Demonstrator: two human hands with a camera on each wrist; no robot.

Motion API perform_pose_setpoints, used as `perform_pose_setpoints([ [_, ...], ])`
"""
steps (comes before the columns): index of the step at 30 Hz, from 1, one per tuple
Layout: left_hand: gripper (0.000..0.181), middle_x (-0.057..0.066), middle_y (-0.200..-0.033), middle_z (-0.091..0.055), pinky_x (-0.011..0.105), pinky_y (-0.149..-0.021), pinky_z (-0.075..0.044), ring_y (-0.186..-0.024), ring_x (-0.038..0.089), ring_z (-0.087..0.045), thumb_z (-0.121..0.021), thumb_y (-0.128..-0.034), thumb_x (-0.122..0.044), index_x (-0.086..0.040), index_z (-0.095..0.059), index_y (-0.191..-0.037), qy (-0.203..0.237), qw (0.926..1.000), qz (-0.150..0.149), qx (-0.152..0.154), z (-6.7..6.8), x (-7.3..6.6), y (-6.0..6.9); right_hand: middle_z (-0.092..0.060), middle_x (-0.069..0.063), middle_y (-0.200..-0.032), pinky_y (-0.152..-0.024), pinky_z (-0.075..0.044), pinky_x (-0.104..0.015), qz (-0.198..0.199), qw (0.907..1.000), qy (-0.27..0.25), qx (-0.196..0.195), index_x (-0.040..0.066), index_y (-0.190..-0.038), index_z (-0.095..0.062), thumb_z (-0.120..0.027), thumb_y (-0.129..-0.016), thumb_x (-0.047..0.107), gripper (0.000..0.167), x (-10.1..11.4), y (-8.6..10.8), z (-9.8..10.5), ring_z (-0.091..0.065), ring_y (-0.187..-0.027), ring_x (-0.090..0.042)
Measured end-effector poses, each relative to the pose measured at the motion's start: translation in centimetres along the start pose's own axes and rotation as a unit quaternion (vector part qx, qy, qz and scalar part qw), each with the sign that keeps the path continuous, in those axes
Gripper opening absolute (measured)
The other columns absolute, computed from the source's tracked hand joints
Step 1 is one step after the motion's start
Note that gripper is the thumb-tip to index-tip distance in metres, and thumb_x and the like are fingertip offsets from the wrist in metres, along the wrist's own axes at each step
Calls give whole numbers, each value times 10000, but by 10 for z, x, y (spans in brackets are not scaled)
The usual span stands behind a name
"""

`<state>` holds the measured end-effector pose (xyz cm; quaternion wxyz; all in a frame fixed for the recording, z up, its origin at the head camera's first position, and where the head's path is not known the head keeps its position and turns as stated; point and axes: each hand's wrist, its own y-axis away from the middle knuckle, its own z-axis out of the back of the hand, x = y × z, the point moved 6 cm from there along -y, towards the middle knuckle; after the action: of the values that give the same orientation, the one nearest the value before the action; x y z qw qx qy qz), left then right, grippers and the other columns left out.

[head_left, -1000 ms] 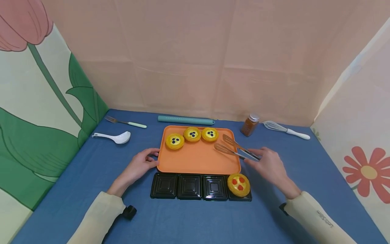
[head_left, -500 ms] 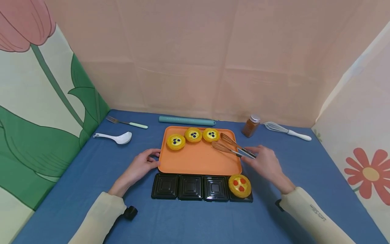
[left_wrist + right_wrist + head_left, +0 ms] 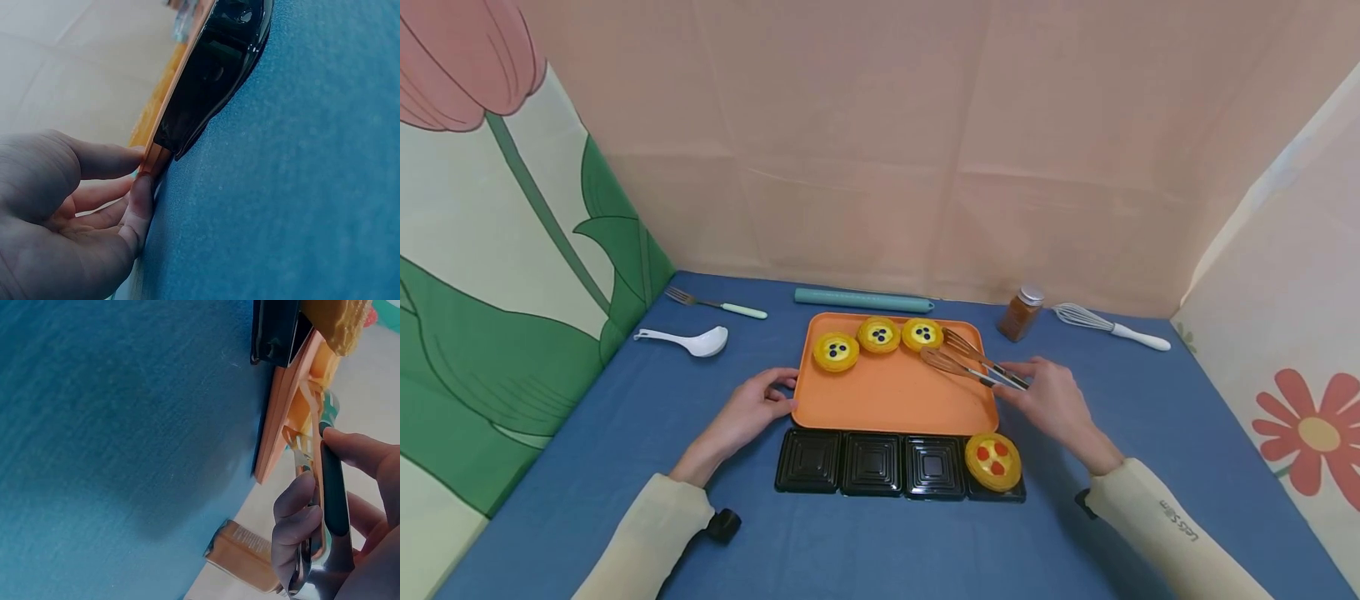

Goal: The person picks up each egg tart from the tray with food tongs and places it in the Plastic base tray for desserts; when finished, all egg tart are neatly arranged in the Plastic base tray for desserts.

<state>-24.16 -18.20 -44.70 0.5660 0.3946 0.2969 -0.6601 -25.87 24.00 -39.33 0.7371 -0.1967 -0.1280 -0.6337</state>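
Right fingers point(image 3: 297, 526) hold tongs point(image 3: 951, 365) beside a tart point(image 3: 922, 334), jar point(image 3: 1020, 315) and whisk point(image 3: 1105, 325) beyond

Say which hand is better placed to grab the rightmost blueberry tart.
Likely the right hand: it holds the tongs, their open ends beside the rightmost blueberry tart. The left hand pinches the orange tray.

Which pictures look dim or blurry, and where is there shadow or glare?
Head view: bright, with a soft shadow on the blue cloth beside the right sleeve; left wrist: dimmer, background blurred, glints on the black tray; right wrist: also dim, broad shadow on the cloth, shine on the metal of the tongs.
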Motion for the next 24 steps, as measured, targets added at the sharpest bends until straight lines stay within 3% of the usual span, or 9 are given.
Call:
perform_pose_setpoints([
  [16, 489, 139, -1274, -575, 381, -839, -479, -941, 217, -580, -664, -971, -107, -6, -524, -1428, -58, 10000, 14, -9, 1, -1, 0, -627, -133, -949, -443, -392, -329, 353, 9993, 28, 98, 38, -1251, -721, -791, -892, 251, 424, 6, 1, 2, -468, -591, -200],
  [24, 490, 140, -1275, -574, 375, -835, -483, -939, 218, -578, -663, -969, -102, -2, -523, -1428, -54, 10000, 56, -6, 1, -1, 1, -652, -157, -997, -440, -404, -326, 468, 9989, 42, 80, 37, -1254, -719, -761, -918, 268, 410, 7, 1, 2, -487, -562, -178],
])
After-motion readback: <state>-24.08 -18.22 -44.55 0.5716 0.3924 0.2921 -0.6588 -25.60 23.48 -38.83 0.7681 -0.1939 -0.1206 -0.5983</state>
